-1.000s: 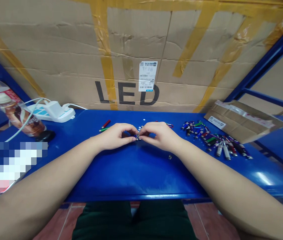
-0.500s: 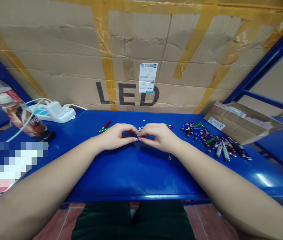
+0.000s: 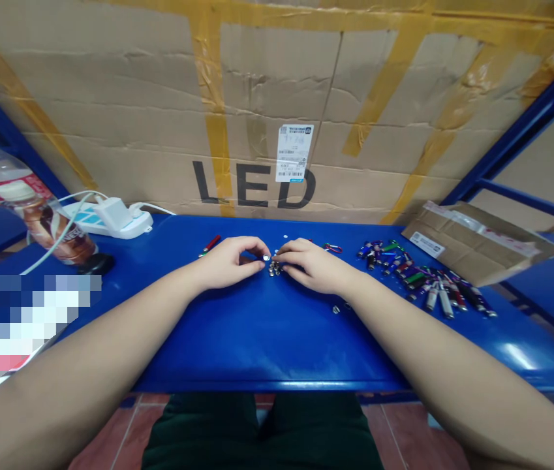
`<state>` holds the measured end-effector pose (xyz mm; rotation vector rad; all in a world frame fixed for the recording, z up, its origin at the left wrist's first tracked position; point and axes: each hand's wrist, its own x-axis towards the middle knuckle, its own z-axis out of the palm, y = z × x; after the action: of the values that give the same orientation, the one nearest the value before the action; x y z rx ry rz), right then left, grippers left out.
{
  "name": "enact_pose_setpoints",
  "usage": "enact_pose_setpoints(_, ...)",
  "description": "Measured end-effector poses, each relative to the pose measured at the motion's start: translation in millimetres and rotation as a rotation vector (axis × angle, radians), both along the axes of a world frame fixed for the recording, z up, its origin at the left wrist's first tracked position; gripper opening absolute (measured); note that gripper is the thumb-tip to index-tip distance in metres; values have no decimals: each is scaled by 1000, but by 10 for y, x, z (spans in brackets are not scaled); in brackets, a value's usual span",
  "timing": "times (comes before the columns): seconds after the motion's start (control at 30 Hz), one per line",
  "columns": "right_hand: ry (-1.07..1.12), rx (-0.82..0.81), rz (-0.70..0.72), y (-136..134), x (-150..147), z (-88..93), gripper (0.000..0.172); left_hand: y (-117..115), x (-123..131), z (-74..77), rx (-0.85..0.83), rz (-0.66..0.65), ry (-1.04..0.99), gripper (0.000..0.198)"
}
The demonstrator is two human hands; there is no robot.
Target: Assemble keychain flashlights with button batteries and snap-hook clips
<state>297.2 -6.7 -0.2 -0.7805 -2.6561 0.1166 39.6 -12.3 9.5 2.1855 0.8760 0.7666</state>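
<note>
My left hand [image 3: 231, 262] pinches a small round piece with a silver-white face [image 3: 266, 258] between thumb and fingertips; the rest of it is hidden by the fingers. Just to its right is my right hand [image 3: 313, 267], fingers bent and a little apart, its tips at a small pile of silver button cells [image 3: 274, 268] on the blue table. I see nothing held in it. Beyond the left hand lie a red tube [image 3: 212, 244] and a partly covered green one. Behind the right hand is a red carabiner clip [image 3: 334, 248].
Several small coloured metal flashlights [image 3: 414, 277] lie heaped at right, beside a cardboard box [image 3: 482, 241]. Small metal bits [image 3: 336, 310] rest near my right forearm. At left are a power strip [image 3: 134, 226] and drink bottles [image 3: 56, 228]. A large carton [image 3: 159, 117] stands behind the blue table [image 3: 257, 346].
My hands, which met at the fingertips over a small blue-and-silver piece, have drawn slightly apart. The right fingers now touch the button cells, which show more plainly. The view has shifted slightly.
</note>
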Motion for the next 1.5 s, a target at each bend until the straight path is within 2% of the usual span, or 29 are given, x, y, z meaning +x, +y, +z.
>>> enact_pose_setpoints(0.27, -73, -22, 21, -13, -7, 32, 29, -3, -1, 15, 22, 1, 10, 18)
enact_pose_setpoints(0.43, -78, 30, -41, -10, -8, 29, 30, -3, -1, 17, 21, 5, 14, 18)
enact_pose_setpoints(0.77, -126, 31, -149, 19, 31, 48, 25, -11, -1, 24, 18, 13, 17, 19)
enact_pose_setpoints(1.03, -197, 71, -195, 33, -7, -44, 41, -3, -2, 19, 11, 13, 25, 19)
enact_pose_setpoints(1.5, -179, -5, -118, -85, 114, 133, 23, -5, -21, 21, 7, 18, 27, 19)
